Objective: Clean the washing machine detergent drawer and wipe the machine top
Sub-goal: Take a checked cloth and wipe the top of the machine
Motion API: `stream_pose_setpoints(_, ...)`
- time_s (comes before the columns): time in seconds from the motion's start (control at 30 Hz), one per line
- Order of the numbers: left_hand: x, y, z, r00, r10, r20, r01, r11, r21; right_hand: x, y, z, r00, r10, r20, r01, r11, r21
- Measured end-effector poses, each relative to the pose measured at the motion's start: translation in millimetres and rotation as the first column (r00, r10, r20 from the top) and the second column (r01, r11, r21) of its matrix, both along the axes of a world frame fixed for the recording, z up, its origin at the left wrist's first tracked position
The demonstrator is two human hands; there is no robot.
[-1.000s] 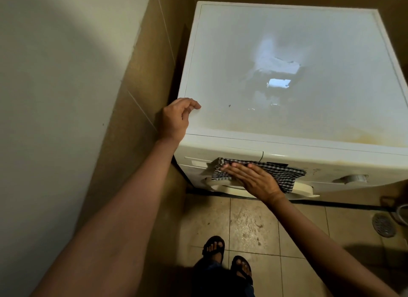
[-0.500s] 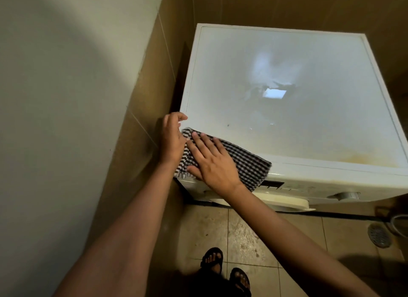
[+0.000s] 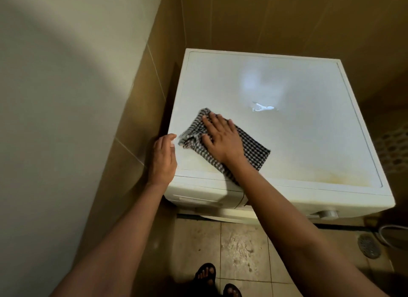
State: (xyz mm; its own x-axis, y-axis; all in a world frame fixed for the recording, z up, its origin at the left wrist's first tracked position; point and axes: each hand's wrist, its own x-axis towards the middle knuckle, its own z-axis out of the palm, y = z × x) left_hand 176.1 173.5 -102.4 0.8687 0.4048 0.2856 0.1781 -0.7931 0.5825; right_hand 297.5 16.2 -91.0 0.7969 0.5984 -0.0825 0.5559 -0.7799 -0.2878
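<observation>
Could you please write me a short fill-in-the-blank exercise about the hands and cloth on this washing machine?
1. The right hand presses the checked cloth flat on the ____ of the washing machine.
2. The left hand rests at the machine's front ____ corner.
3. A yellowish stain runs along the top's ____ edge.
Missing words: top; left; front.

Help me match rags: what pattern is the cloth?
The cloth is black-and-white checked, clearest in the head view.

No text or label seems legible on the washing machine point(image 3: 298, 142).
</observation>
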Motion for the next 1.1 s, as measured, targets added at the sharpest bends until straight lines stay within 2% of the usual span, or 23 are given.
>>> stream_pose_setpoints(0.23,1,-2,6,1.0,0.011,0.0,-0.011,1.0,0.008,47,-91,0,0.942,-0.332,0.036,0.332,0.943,0.001)
stream_pose_setpoints(0.33,2,-5,8,0.999,0.034,-0.004,-0.034,0.999,-0.008,26,-129,-1,0.869,-0.489,0.075,0.488,0.872,0.029)
stream_pose_setpoints(0.43,4,-9,11,0.999,0.037,-0.008,-0.037,0.999,-0.01,-17,-126,-3,0.808,-0.582,0.097,0.582,0.813,0.023)
stream_pose_setpoints(0.53,5,-9,7,1.0,0.013,-0.021,-0.013,1.0,-0.025,-61,-87,-4,0.839,-0.541,0.056,0.542,0.84,-0.003)
stream_pose_setpoints(0.67,3,-6,7,0.999,-0.03,-0.039,0.029,0.999,-0.041,-104,-4,-8,0.944,-0.328,0.044,0.328,0.945,0.017)
stream_pose_setpoints(0.87,3,-4,10,0.996,0.021,-0.09,-0.035,0.988,-0.153,-62,56,0,0.999,-0.046,-0.026,0.046,0.999,0.008)
stream_pose_setpoints(0.97,4,-2,2,0.989,-0.005,-0.151,-0.008,0.996,-0.085,-17,64,1,0.999,-0.042,-0.03,0.043,0.998,0.035)
stream_pose_setpoints(1.1,6,-1,-1,0.987,0.001,-0.163,-0.012,0.998,-0.066,53,45,5,0.986,-0.165,-0.038,0.167,0.985,0.049)
